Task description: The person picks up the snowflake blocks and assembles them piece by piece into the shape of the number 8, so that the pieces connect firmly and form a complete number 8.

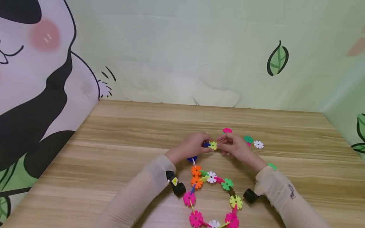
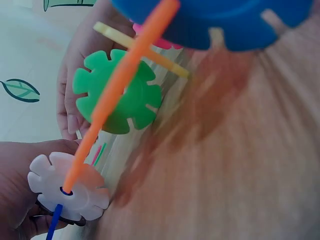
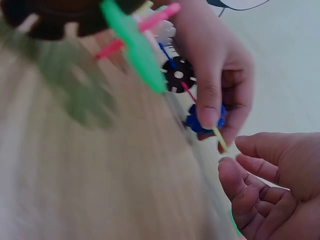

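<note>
The yellow-green disc (image 1: pixel 212 145), a small notched plastic snowflake piece, sits between the two hands above the middle of the wooden surface (image 1: pixel 114 152), at the far end of a chain of discs (image 1: pixel 212 196) that curves back toward the person. The left hand (image 1: pixel 194 145) reaches in from the left with its forearm angled across the surface, its fingers (image 3: pixel 210 100) curled and pinching a dark blue disc (image 3: pixel 202 122) joined edge-on to the yellow-green one. The right hand (image 1: pixel 232 146) comes in from the right, wrist low, its fingers (image 3: pixel 250 150) bent toward the yellow-green disc; whether they truly grip it or only touch it, I cannot tell. Both arms wear pale beige sleeves (image 1: pixel 142 193), and a small black camera unit (image 1: pixel 175 183) is strapped at each wrist. The chain is made of flat, round, slotted discs in orange, white, green, pink and yellow, slotted into one another so that some lie flat and others stand on edge like thin bars. Loose pieces lie just beyond the right hand: a pink disc (image 1: pixel 227 130), a green disc (image 1: pixel 248 139) and a white disc (image 1: pixel 258 144). The surface shows a light wood grain with a smooth finish.
</note>
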The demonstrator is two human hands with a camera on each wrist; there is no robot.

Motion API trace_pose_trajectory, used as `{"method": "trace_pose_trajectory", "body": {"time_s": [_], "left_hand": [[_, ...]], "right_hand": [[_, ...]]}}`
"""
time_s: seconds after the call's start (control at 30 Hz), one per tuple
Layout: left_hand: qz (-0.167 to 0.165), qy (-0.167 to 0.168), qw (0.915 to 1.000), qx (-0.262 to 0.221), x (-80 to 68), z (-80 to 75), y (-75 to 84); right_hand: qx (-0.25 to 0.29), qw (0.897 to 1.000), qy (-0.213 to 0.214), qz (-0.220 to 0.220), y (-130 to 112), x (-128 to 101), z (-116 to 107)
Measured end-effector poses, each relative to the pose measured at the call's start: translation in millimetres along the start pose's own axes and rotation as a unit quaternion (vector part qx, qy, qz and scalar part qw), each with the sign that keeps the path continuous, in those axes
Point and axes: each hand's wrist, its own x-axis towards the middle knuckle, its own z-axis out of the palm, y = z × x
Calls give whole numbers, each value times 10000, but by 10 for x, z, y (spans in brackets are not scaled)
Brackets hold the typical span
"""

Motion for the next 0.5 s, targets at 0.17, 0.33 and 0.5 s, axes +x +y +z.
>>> {"method": "trace_pose_trajectory", "body": {"time_s": [0.17, 0.33, 0.5], "left_hand": [[-6, 67, 10000, 11, -19, 8, 1], [-26, 104, 9999, -38, -28, 27, -9], [18, 89, 9999, -94, -34, 32, -20]], "right_hand": [[-690, 9968, 399, 30, -37, -45, -150], [-1360, 9857, 988, 109, 4, -96, -352], [-2146, 9660, 1373, 433, 116, -148, -509]]}}
